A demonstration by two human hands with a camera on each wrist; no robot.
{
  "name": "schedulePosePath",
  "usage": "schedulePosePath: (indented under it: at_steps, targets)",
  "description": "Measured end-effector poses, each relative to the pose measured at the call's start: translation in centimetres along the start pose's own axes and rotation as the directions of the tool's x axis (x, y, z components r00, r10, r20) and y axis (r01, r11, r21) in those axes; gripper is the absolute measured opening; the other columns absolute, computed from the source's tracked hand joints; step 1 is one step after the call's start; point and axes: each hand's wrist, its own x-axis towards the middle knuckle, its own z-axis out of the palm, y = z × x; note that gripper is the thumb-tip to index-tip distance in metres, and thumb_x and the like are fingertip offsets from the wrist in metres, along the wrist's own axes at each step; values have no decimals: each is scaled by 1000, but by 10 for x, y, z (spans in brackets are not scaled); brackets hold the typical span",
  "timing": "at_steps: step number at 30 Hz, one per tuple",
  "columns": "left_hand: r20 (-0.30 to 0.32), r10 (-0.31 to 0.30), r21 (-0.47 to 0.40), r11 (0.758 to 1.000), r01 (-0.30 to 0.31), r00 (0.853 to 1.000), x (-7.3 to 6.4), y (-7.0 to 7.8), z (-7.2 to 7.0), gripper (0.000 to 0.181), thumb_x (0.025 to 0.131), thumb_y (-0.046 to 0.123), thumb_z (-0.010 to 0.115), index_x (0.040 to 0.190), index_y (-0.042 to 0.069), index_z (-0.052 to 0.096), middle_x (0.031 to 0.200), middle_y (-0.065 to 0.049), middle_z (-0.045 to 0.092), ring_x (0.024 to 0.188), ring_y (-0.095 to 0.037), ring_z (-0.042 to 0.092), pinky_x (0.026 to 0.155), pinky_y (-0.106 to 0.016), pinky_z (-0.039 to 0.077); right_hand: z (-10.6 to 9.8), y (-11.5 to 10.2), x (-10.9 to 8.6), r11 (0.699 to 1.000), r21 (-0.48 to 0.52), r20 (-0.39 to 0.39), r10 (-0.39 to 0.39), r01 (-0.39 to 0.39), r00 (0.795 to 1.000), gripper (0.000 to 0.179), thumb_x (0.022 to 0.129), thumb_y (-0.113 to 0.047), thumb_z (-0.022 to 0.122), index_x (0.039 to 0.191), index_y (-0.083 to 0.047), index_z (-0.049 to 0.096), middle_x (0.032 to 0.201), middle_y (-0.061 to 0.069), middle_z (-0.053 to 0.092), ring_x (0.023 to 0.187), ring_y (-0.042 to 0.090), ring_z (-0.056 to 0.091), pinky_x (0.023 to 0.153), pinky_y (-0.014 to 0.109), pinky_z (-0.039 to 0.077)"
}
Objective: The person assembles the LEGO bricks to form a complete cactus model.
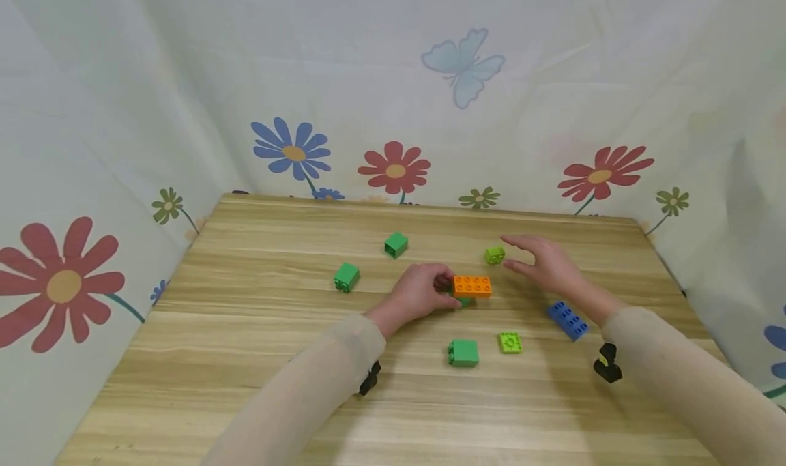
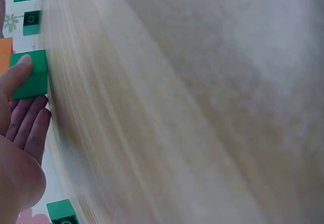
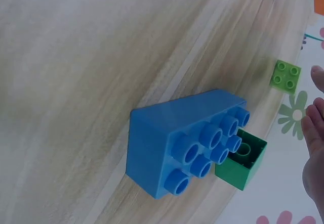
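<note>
My left hand (image 1: 420, 290) grips a green brick (image 2: 33, 75), its thumb laid across the brick's side. An orange eight-stud brick (image 1: 471, 286) sits on top of that green brick and covers most of it in the head view. To the right, my right hand (image 1: 543, 265) reaches with thumb and fingers spread apart, nothing between them. Just left of its fingertips lies a small lime-green brick (image 1: 494, 255), its four studs visible in the right wrist view. Under the right forearm is a blue eight-stud brick (image 1: 568, 321), studs up in the head view.
Two green bricks (image 1: 396, 245) (image 1: 346, 277) lie farther left on the wooden table (image 1: 258, 248). Closer to me are another green brick (image 1: 463, 353) on its side and a flat lime-green piece (image 1: 510, 342). One more green brick (image 3: 240, 158) shows behind the blue one. A flowered cloth (image 1: 344, 56) surrounds the table.
</note>
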Motion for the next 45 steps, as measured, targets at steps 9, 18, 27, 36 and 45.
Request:
schedulePosePath:
  at_steps: [9, 18, 27, 36, 45]
  targets:
    - [5, 3, 25, 1000, -3, 1000, 1, 1, 2, 38, 86, 26, 93, 118, 15, 75, 112, 4, 75, 99, -6, 68, 92, -22, 57, 11, 15, 6, 999, 27, -19, -36, 37, 999, 44, 97, -9, 81, 137, 3, 68, 135, 24, 70, 119, 46, 69, 100, 63, 56]
    - [15, -2, 13, 1000, 2, 1000, -1, 3, 3, 38, 86, 25, 93, 118, 15, 74, 111, 5, 74, 97, -5, 67, 91, -22, 57, 17, 18, 11, 999, 52, 3, -2, 1, 1000, 40, 99, -8, 78, 137, 2, 70, 132, 22, 72, 117, 43, 70, 100, 62, 56]
    - [10, 13, 8, 1000, -13, 1000, -1, 3, 2, 38, 86, 26, 93, 118, 15, 74, 111, 6, 75, 98, -4, 68, 90, -21, 57, 17, 14, 13, 998, 56, 18, 7, -8, 1000, 30, 101, -5, 74, 130, 2, 73, 125, 22, 74, 112, 41, 71, 98, 61, 56]
    - [-4, 13, 8, 1000, -13, 1000, -1, 1, 2, 38, 86, 26, 93, 117, 15, 75, 110, 5, 75, 96, -4, 68, 88, -20, 57, 15, 13, 8, 993, 106, 40, 44, -48, 998, 22, 102, -8, 74, 121, 1, 78, 113, 17, 78, 101, 32, 74, 91, 53, 62]
    - [-5, 1, 15, 1000, -1, 1000, -2, 0, 1, 38, 86, 25, 93, 117, 15, 75, 110, 5, 75, 96, -4, 68, 89, -20, 58, 9, 9, 1, 985, 151, 153, 58, -82, 986, 19, 105, -12, 71, 118, -4, 81, 110, 11, 80, 95, 22, 73, 84, 40, 62]
